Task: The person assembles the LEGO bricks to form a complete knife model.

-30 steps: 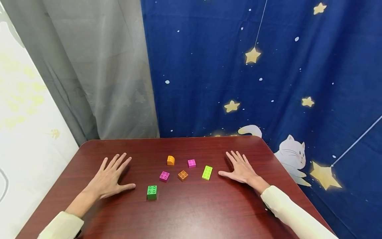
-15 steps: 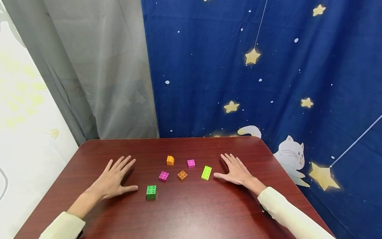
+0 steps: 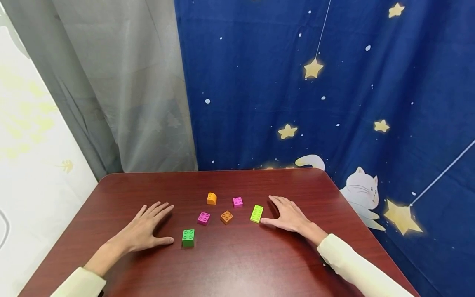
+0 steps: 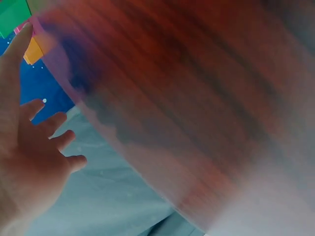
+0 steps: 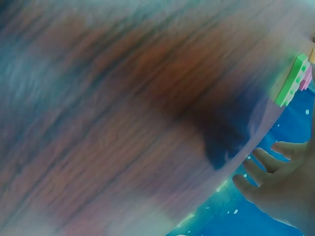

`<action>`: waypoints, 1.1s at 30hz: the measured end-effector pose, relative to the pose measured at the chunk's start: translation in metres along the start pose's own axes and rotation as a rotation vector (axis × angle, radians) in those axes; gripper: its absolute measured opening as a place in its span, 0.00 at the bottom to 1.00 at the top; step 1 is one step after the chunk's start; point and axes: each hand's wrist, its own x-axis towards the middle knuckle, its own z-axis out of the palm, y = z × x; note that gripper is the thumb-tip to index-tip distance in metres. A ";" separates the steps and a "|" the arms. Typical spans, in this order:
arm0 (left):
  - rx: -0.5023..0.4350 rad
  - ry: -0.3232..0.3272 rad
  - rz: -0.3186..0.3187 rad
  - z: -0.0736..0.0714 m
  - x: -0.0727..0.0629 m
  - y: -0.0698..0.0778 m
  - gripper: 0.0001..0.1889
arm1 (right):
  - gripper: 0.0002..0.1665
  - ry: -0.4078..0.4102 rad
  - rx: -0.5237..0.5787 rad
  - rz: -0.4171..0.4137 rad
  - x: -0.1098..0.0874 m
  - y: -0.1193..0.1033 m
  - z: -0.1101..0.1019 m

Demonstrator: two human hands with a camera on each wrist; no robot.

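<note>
In the head view my left hand (image 3: 142, 231) hovers over the table's left side, fingers spread and holding nothing. Its thumb points toward a green brick (image 3: 188, 238), a small gap away. On the right, my right hand (image 3: 289, 216) has its thumb tip close beside a lime-green long brick (image 3: 257, 213); whether they touch I cannot tell. Between the hands lie a magenta brick (image 3: 203, 218), an orange-brown brick (image 3: 226, 217), a pink brick (image 3: 237, 202) and a yellow-orange curved brick (image 3: 212, 198). The right wrist view shows the lime-green brick (image 5: 292, 81) beyond the hand.
A dark red-brown wooden table (image 3: 230, 264) bears the bricks. Behind its far edge hang a grey curtain (image 3: 148, 103) and a blue curtain (image 3: 252, 82) with stars. A white panel (image 3: 33, 173) stands along the left.
Both hands have moved inward and slightly nearer the body, the left toward the green brick, the right toward the lime-green one. The right fingers have drawn closer together. The bricks lie as before.
</note>
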 end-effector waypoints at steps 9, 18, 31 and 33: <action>-0.140 -0.028 -0.005 0.000 0.002 0.013 0.51 | 0.62 0.020 0.003 -0.023 0.005 -0.010 0.006; -0.237 -0.047 0.025 0.002 0.005 0.021 0.47 | 0.57 0.024 0.032 -0.086 0.005 -0.016 0.008; -0.294 -0.067 0.059 0.008 0.011 0.031 0.39 | 0.48 -0.043 0.097 -0.255 0.008 -0.017 0.007; -0.295 -0.065 0.062 0.009 0.010 0.032 0.38 | 0.45 -0.053 0.107 -0.282 0.009 -0.017 0.007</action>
